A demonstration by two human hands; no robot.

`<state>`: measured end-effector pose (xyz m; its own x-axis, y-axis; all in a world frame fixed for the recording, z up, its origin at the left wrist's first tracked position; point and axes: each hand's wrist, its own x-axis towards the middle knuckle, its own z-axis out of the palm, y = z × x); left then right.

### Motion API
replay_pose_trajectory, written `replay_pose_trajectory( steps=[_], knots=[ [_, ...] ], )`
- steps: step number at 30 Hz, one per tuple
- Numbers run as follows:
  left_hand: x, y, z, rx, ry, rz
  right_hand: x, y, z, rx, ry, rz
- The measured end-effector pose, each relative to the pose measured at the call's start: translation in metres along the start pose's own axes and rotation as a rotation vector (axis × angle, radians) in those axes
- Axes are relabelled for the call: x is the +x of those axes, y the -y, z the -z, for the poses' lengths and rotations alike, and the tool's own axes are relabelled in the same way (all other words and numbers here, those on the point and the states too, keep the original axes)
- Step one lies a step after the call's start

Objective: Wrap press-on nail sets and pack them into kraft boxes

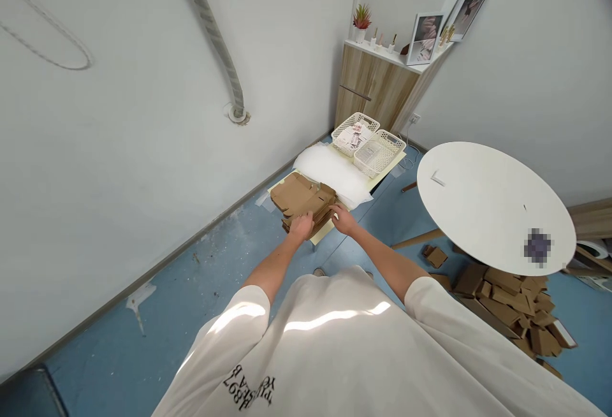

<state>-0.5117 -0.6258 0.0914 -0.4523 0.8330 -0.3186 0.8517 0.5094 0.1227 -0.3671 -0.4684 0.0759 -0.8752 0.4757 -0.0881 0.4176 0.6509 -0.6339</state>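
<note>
Flattened brown cardboard boxes (292,194) lie in a small stack on the near end of a low, pale yellow table (326,233). The top one is partly unfolded, with a flap raised on its right side. At the stack's front edge, my left hand (301,226) has its fingers curled and closed on the cardboard. My right hand (343,220) pinches the right edge of the same cardboard. Both thumbs and some fingertips are hard to make out. Just behind the boxes lies a pile of white foam sheets (329,171).
Two white plastic baskets, a left one (338,129) holding printed packets and a right one (399,143), stand at the table's far end. To the right is a round white table (492,206), with many folded cardboard boxes (514,305) heaped below. A wooden cabinet (377,79) stands behind.
</note>
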Motion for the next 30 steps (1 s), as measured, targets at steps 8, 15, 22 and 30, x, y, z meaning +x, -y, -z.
replay_pose_trajectory(
  steps=[8, 15, 22, 30],
  knots=[
    [-0.014, 0.008, 0.009, 0.032, -0.014, 0.018, 0.013, 0.027, -0.002, 0.004, 0.034, 0.068],
    [-0.019, 0.007, 0.017, -0.023, 0.033, 0.06, 0.008, 0.028, -0.011, -0.084, 0.151, 0.14],
    [-0.014, 0.004, 0.034, 0.004, -0.112, 0.021, 0.005, 0.033, -0.007, -0.17, 0.046, 0.05],
    [-0.025, -0.005, 0.031, 0.109, -0.37, -0.205, 0.021, 0.054, 0.026, -0.57, -0.17, 0.279]
  ],
)
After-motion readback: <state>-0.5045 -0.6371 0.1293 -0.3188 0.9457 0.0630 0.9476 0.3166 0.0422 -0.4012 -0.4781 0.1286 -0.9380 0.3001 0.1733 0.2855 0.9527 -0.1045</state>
